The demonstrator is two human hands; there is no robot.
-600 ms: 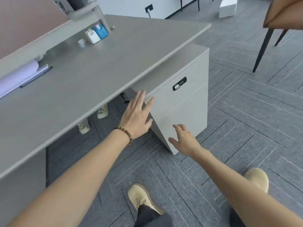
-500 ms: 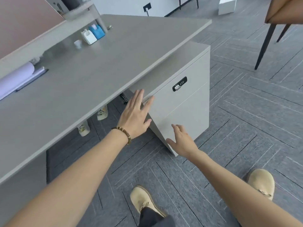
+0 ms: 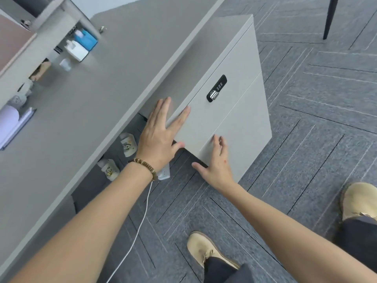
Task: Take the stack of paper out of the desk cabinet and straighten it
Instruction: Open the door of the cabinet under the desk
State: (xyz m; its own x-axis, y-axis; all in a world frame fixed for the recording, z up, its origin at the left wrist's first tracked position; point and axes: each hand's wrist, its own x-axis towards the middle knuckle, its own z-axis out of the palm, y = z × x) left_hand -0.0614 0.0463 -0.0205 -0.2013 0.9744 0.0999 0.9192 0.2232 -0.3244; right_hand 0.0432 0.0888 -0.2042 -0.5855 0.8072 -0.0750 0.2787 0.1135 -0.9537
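From the head view, the desk cabinet (image 3: 230,111) sits tucked under the grey surface (image 3: 98,103) at about one o'clock from my hands, both drawer fronts shut, so the stack of paper is not visible; I judge it is inside, but which drawer I cannot tell. My left hand (image 3: 161,135) lies spread and flat over the near top corner of the upper drawer front, its grip wide open and holding nothing. My right hand (image 3: 217,162) is likewise open and empty, fingertips touching the seam between the two drawers, thumb out toward nine o'clock. A combination lock (image 3: 216,88) sits high on the upper front at twelve o'clock. I see no handle, so I expect to pull by the drawer's edge or the seam. The paper should be floppy, slippery sheet on sheet, and fairly heavy as a block; I would take it from both long sides and support it from below. Room: open carpet (image 3: 306,139) at three to five o'clock; at nine o'clock the surface overhang, small bottles (image 3: 128,145), a power strip (image 3: 164,172) and a white cable (image 3: 138,227) crowd the drawer's travel. My shoe (image 3: 206,250) stands at six o'clock.
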